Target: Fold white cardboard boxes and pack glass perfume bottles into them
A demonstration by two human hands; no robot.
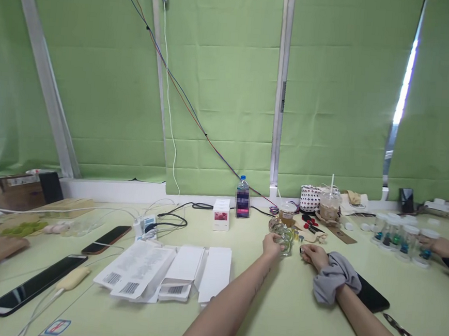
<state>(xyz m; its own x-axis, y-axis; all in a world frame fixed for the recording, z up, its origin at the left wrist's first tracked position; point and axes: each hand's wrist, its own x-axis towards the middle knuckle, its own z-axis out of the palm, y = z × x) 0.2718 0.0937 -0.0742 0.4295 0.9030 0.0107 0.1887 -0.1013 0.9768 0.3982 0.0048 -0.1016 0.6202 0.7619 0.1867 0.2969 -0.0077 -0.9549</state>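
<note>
Two hands reach over the table (259, 321), and the clear jar (287, 249) is at the fingers of the left hand (272, 245), on their right side. These fingers are bent against the jar; whether they grasp it firmly or only touch it, I cannot tell. The right hand (314, 257) has its fingertips closed together, and they pinch a small dark piece (301, 250), which is at the left end of this hand and points toward the jar. Between piece and jar a short gap of bare table is seen, so they are near but apart. The left hand is clearly nearer to the jar. The long axis of the piece is too small to judge. Just beyond the gap lie some yellow bits (296, 234), and behind the jar stands a cup (285, 219). A grey scrunchie (332, 280) is around the right wrist.
</note>
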